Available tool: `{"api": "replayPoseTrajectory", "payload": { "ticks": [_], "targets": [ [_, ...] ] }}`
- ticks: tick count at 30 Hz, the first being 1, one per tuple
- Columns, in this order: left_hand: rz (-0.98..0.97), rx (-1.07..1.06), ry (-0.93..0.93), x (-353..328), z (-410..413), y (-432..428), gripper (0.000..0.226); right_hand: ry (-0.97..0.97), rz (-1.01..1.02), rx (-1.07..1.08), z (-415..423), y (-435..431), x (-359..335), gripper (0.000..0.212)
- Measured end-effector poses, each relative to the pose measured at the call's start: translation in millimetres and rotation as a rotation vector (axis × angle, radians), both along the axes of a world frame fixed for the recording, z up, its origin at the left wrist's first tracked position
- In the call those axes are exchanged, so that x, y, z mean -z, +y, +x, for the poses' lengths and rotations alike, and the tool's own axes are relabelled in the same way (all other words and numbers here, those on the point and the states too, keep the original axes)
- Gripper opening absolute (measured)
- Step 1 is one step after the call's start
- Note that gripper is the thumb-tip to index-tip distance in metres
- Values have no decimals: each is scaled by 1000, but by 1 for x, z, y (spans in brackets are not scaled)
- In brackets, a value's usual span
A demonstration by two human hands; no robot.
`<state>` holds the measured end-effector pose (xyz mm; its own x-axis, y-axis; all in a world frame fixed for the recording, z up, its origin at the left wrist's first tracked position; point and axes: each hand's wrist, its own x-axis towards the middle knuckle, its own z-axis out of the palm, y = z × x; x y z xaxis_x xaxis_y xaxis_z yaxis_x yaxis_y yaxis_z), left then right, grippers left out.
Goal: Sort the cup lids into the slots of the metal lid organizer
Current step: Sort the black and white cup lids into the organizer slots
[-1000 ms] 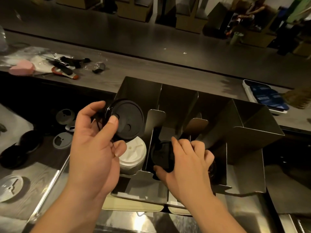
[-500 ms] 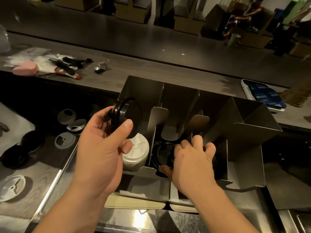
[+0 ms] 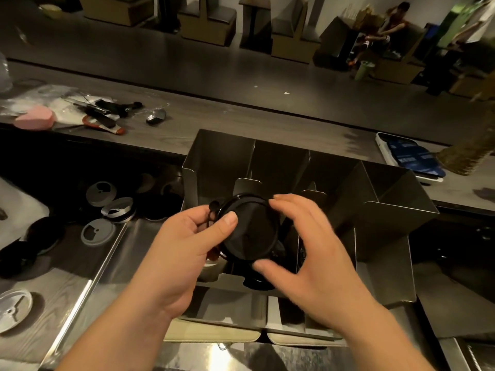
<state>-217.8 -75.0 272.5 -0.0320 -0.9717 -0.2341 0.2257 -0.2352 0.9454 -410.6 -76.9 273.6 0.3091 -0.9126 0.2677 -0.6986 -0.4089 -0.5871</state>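
The person is holding a black lid (image 3: 251, 231) face-up in the air over the front slots near the left side of the metal lid organizer (image 3: 388, 210). The left hand (image 3: 187, 245) is clamping it, thumb pressing on top near the rim and fingers curling underneath, probably to steady it while the tethered plug (image 3: 214, 204) is dangling free. The right hand (image 3: 316, 250) is cupping around the opposite rim with fingers spread. Blur makes it impossible to tell whether it is actually pinching the lid. I judge it is taking over to turn the lid edgewise for a slot. Other loose lids (image 3: 100, 194) are waiting by the counter's left edge.
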Motion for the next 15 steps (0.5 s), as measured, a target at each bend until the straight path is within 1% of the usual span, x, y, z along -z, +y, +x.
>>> {"api": "replayPoseTrajectory", "payload": {
  "ticks": [2, 7, 10, 12, 14, 15],
  "targets": [
    [-11, 23, -36, 0, -2, -3, 25, -37, 38, -79, -1, 2, -2, 77],
    [-14, 122, -61, 8, -8, -8, 17, 105, -112, 1, -1, 3, 12, 72],
    [5, 124, -86, 14, -15, -9, 16, 174, -90, 9, -2, 6, 17, 76],
    [28, 150, -128, 17, -19, -10, 15, 178, -51, 41, -2, 7, 21, 79],
    [50, 197, -148, 19, -21, -12, 16, 163, -25, 116, -3, 6, 28, 78],
    [50, 181, -156, 20, -22, -13, 18, 166, -11, 166, -3, 5, 31, 76]
  ]
}}
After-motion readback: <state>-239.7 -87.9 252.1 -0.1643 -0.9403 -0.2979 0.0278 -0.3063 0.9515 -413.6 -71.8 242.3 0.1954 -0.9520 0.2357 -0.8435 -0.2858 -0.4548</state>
